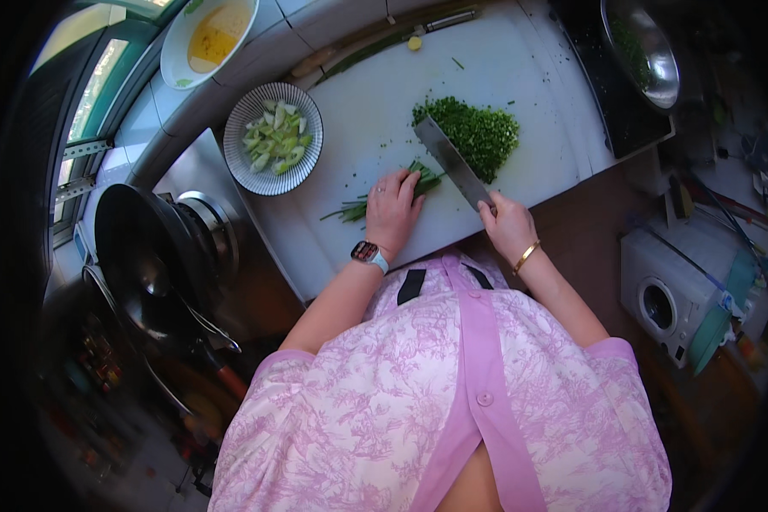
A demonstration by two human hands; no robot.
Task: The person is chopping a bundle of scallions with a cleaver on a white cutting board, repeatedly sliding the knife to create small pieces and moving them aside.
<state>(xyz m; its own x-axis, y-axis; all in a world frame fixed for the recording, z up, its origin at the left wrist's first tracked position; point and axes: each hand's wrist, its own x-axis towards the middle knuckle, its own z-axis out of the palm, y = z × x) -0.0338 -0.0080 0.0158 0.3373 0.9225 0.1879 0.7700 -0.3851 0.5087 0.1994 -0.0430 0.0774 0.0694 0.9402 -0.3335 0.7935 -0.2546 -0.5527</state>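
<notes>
My left hand (392, 208) presses down on a small bunch of green chives (427, 178), whose thin ends stick out on both sides of the fingers. In my right hand (507, 224) is the handle of a cleaver (454, 163) with a broad rectangular blade. The blade slants away from me, between the bunch and a heap of finely chopped greens (480, 134). Its far corner touches or overlaps the heap's left edge; I cannot tell which. Everything rests on a white countertop or board (365, 128). Most of the cleaver's handle is hidden in my fist.
A striped bowl of sliced scallion (237, 137) stands at the left. Beyond it is a white bowl with yellow liquid (173, 64). A black wok (141, 237) sits on the left stove. At the far right, a metal bowl (669, 83) holds chopped greens. Behind lies a long knife (451, 20).
</notes>
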